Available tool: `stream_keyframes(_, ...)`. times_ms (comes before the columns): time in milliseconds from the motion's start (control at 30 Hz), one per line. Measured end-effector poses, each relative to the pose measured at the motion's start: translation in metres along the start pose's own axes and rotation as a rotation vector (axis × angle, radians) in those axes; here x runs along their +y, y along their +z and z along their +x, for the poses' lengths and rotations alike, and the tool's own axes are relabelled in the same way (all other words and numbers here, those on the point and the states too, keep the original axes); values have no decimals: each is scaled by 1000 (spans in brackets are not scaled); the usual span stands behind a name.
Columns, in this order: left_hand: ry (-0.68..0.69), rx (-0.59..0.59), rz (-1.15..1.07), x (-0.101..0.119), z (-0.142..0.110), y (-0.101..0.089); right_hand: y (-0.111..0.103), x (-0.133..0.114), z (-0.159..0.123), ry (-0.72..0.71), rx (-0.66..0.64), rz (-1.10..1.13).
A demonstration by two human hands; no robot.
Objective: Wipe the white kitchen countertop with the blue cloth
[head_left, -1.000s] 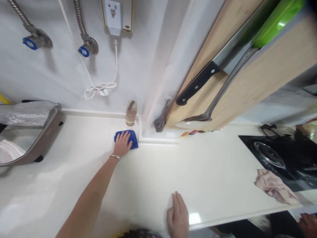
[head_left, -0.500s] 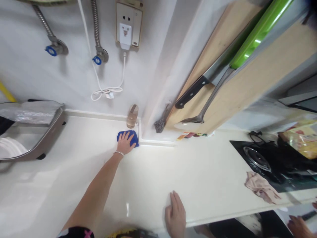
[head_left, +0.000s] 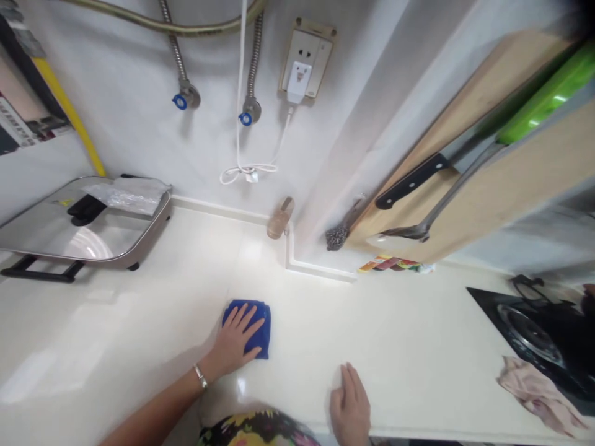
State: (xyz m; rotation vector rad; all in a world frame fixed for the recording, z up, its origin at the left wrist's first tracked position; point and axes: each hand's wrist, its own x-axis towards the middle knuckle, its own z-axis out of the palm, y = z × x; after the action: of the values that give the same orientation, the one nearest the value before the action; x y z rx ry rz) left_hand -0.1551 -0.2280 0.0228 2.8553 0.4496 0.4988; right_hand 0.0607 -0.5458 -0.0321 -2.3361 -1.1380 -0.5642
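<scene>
Blue cloth (head_left: 263,323) lies under splayed left hand (head_left: 232,348), open counter (head_left: 307,316) around; right hand (head_left: 352,406), unclenched, near front edge (head_left: 427,435).

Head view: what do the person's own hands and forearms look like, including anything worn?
The left hand is ungloved, with a narrow, silver-coloured bracelet at the wrist; no sleeve shows on the left forearm. The right hand is also ungloved, and its forearm is out of view.

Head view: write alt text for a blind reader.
A person's left hand spreads over a blue cloth on a white counter; the right hand rests near its front edge. A lidded pan sits at left; at right, a crumpled pink cloth lies at the edge of a black stove.
</scene>
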Motion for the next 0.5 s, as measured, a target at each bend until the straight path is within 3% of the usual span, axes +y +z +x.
stream_keyframes(67,-9,-2,-10,-5,-2,-3,1,2,-1,-30,3,-7)
stream_keyframes(167,-73,34,-21,-19,18,-2,2,6,-1,-36,6,-10)
stream_keyframes(333,-243,124,-6,-54,82,10,3,16,-3,-73,-12,8)
stream_keyframes(500,-285,149,26,-90,152,24,5,20,-5,-55,-24,3)
